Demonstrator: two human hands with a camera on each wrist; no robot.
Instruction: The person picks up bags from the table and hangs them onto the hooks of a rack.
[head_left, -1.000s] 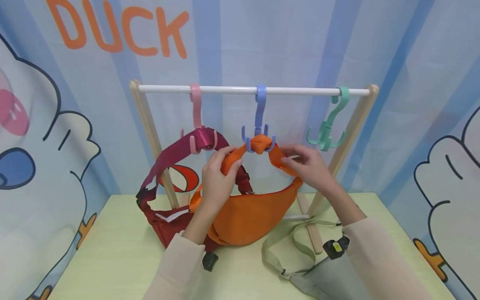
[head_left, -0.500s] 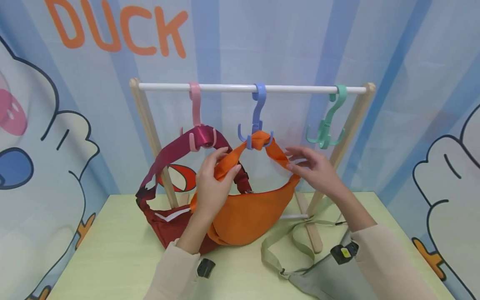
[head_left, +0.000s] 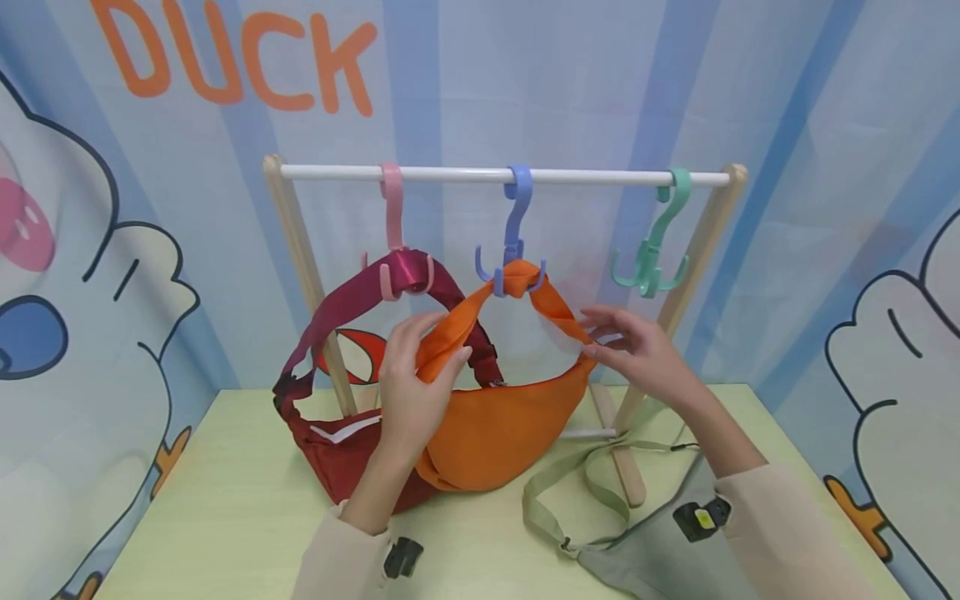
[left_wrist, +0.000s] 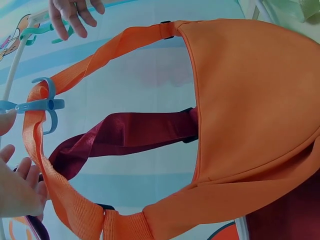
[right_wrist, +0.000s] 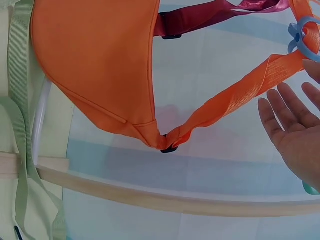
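Note:
An orange waist bag (head_left: 502, 433) hangs by its strap (head_left: 462, 321) from a blue hook (head_left: 517, 221). The left hand (head_left: 412, 392) is around the strap's left side, thumb and fingers apart; the left wrist view shows its fingers (left_wrist: 30, 182) against the orange strap (left_wrist: 70, 205). On the other side is the right hand (head_left: 641, 350), fingers loosely extended. The right wrist view has this hand (right_wrist: 295, 127) open beside the strap (right_wrist: 240, 97), holding nothing. In the head view its fingertips overlap the strap near the bag's upper right corner; contact is unclear.
A dark red bag (head_left: 341, 458) hangs from a pink hook (head_left: 392, 208) at the left, partly behind the orange one. A green hook (head_left: 660, 233) holds nothing on the white rail (head_left: 450, 173). A grey-green bag (head_left: 675, 542) lies at the table's front right.
Both hands have moved down and outward along the orange strap, the left hand leftward and the right hand rightward. Its fingers have loosened. The strap loop is spread wider below the blue hook.

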